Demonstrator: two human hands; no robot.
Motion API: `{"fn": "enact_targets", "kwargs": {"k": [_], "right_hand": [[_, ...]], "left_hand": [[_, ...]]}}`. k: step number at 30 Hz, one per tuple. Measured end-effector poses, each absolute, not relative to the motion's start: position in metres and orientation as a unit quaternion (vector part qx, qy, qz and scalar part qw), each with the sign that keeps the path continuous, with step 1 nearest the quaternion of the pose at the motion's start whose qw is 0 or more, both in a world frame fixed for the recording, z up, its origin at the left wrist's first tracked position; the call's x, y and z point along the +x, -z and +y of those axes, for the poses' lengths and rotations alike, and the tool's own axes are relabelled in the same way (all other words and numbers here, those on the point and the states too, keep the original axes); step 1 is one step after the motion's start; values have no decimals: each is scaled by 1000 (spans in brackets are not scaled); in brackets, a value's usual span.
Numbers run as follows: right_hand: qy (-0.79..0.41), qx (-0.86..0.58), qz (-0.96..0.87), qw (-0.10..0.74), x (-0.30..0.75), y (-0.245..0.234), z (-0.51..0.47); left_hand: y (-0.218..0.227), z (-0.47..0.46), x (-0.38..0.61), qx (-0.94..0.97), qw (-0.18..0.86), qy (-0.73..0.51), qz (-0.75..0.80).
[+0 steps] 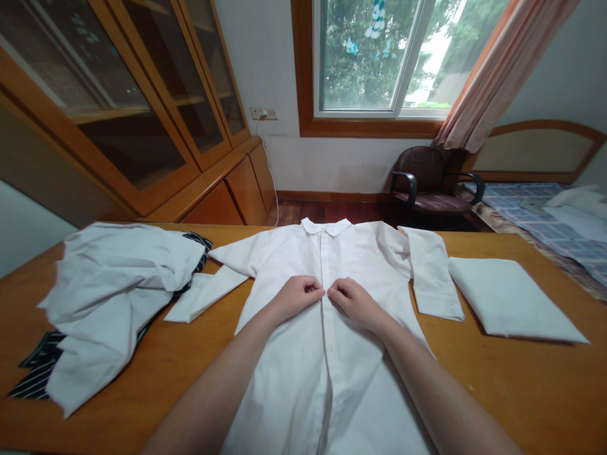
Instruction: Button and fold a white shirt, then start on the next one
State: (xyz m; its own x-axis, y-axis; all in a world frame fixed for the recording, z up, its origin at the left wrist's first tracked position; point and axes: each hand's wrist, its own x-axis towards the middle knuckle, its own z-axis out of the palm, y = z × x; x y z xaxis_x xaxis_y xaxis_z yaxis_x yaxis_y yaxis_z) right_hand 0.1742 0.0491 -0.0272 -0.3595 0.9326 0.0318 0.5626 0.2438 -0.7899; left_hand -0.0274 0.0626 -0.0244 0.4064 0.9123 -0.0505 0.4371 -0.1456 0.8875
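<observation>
**White shirt [296, 354] spread out, both hands at its front**

At the centre of the frame, the shirt lies front up on the table [521, 392], collar [327, 227] towards the top, long axis running up and down the frame. The left hand [296, 296] and right hand [353, 302] pinch the placket [324, 259] between fingertips; a button there is too small to make out. The step looks like working the front edges together; the next move calls for aligned edges and a light grip.

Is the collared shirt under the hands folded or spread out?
Spread out: the shirt lies on the table, collar near the far edge, sleeves out to both sides.
</observation>
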Motion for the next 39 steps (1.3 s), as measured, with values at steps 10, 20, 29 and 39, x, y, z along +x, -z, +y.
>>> {"fn": "enact_targets", "kwargs": {"k": [10, 20, 29, 39], "right_hand": [[-353, -502, -746, 260, 174, 29, 49], [-356, -501, -746, 257, 175, 28, 49], [-349, -501, -748, 259, 174, 28, 49], [-354, -499, -744, 267, 174, 29, 49]], "left_hand": [[25, 63, -27, 713, 444, -265, 474], [23, 63, -28, 714, 436, -264, 480], [22, 63, -26, 720, 422, -263, 484], [26, 63, -27, 722, 420, -267, 480]]}}
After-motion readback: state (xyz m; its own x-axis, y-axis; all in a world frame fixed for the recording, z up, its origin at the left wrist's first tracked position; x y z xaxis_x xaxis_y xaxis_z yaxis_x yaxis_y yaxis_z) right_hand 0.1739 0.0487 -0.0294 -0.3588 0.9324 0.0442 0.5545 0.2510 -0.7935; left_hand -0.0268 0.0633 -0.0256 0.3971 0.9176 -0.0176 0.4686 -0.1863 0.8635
